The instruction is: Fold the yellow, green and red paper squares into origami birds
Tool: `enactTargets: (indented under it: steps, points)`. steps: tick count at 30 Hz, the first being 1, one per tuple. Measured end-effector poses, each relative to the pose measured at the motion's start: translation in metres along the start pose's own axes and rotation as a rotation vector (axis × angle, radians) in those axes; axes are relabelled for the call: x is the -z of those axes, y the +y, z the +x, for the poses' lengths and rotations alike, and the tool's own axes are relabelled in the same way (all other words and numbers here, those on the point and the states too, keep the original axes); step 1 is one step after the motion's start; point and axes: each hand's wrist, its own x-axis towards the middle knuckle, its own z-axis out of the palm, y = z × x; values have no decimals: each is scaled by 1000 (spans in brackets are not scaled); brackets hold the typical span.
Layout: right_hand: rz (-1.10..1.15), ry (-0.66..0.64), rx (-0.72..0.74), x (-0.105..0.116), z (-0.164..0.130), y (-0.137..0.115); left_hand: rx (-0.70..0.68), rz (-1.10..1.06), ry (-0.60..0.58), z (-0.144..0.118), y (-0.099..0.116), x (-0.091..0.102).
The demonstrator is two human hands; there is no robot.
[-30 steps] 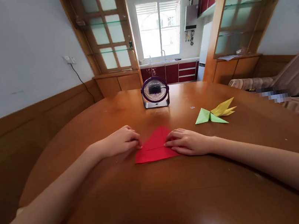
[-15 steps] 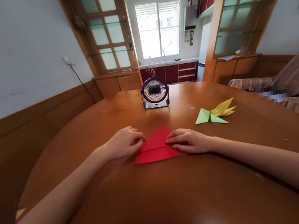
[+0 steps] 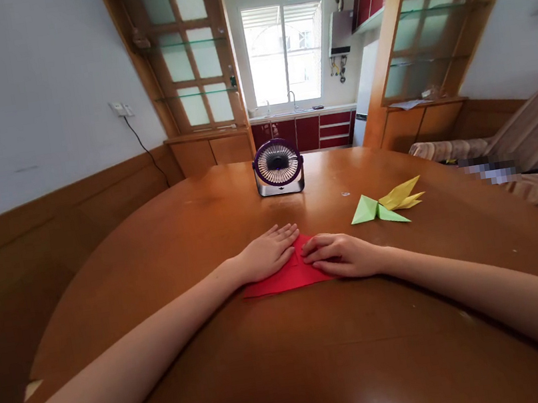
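While both hands press on the red paper [image 3: 288,278], it lies flat on the wooden table [image 3: 293,359], partly folded. Left hand [image 3: 267,254] is spread open, palm down, fingers straight, covering the paper's left part; it grips nothing. Right hand [image 3: 340,255] rests loosely curled, fingertips on the paper's right part, pinning it. Green folded paper [image 3: 376,208] and yellow folded paper [image 3: 401,194] lie touching, off to the right. Purple fan [image 3: 278,166] stands beyond, mid-table.

Both hands, left hand [image 3: 267,254], right hand [image 3: 340,255], flat on red paper [image 3: 285,280].
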Motion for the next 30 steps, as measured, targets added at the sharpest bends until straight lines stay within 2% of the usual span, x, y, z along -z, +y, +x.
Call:
enactTargets:
  steps: [7, 12, 21, 26, 30]
  points:
    - [-139, 49, 22, -3, 0, -4, 5, -45, -58, -4, 3, -1]
    - [-214, 89, -13, -3, -5, -8, 6, -73, -79, -8, 6, 4]
    - [-218, 84, -43, 12, -33, -6, 2, -74, -17, -12, 8, 4]
    - [-308, 97, 1, 14, -35, -6, -96, -31, 79, -20, 16, 7]
    - [-331, 132, 14, 16, -37, -5, -97, -112, 10, -29, 23, 12]
